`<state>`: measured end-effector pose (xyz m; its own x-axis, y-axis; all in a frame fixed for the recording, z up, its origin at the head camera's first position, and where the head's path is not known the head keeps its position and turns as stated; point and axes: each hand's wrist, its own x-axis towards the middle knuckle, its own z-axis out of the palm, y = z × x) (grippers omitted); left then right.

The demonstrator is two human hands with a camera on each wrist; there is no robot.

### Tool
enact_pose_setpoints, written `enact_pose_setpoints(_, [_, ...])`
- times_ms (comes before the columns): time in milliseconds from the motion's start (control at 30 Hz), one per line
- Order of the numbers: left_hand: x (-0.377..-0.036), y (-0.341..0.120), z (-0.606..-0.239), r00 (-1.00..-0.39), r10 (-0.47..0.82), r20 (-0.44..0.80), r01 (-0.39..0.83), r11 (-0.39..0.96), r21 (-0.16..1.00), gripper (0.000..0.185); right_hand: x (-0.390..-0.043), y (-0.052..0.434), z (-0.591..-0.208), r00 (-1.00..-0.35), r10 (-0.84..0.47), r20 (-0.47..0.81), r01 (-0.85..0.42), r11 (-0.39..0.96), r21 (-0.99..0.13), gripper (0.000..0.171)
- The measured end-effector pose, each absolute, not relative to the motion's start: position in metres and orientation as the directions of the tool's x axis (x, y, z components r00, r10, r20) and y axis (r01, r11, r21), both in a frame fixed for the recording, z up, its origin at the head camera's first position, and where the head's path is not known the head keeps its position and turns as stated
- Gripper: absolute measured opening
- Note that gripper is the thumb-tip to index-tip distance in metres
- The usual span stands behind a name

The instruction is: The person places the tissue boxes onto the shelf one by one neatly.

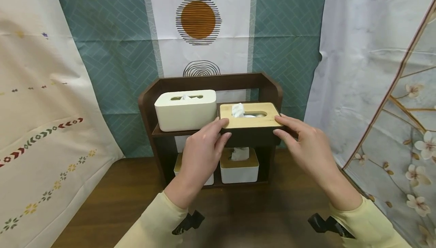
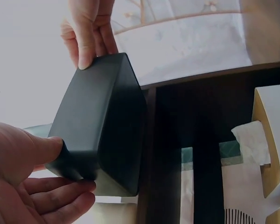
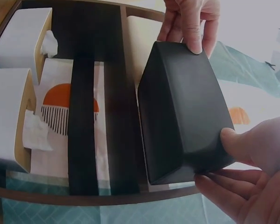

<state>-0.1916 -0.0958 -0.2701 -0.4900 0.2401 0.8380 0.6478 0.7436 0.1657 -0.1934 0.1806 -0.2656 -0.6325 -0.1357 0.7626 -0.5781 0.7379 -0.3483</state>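
Dark tissue box (image 1: 250, 127) with loose-looking bamboo lid clamped between left hand (image 1: 203, 147) and right hand (image 1: 303, 144) at the upper shelf (image 1: 170, 131) edge; rigid, probably light, smooth-sided—best gripped low at both ends.

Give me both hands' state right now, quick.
Left hand: grips the left end of the black tissue box, thumb and fingers curled round it.
Right hand: grips the box's right end.

Black tissue box (image 1: 250, 127), bamboo lid, level, at shelf's upper right.
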Motion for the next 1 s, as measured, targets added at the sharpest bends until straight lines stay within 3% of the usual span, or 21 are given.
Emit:
enact_pose_setpoints(267, [-0.204,-0.098,-0.269,-0.536,0.222,0.815,0.613,0.766,0.195,0.036,-0.207,0.176,-0.264,-0.669,-0.125,0.733,-0.556,0.738,-0.382,0.042])
enact_pose_setpoints(533, [-0.212,-0.097,-0.267,-0.544,0.216,0.811,0.596,0.780,0.192,0.036,-0.218,0.176,-0.263,-0.675,-0.116,0.729,-0.560,0.724,-0.403,0.041])
enact_pose_setpoints(733, [-0.221,-0.096,-0.270,-0.545,0.205,0.813,0.565,0.806,0.176,0.034,-0.227,0.172,-0.264,-0.615,-0.142,0.775,-0.582,0.746,-0.325,0.038])
enact_pose_setpoints(1000, [-0.229,-0.092,-0.271,-0.451,0.255,0.855,0.560,0.827,0.049,0.029,-0.238,0.170,-0.268,-0.478,-0.171,0.861,-0.594,0.786,-0.173,0.030])
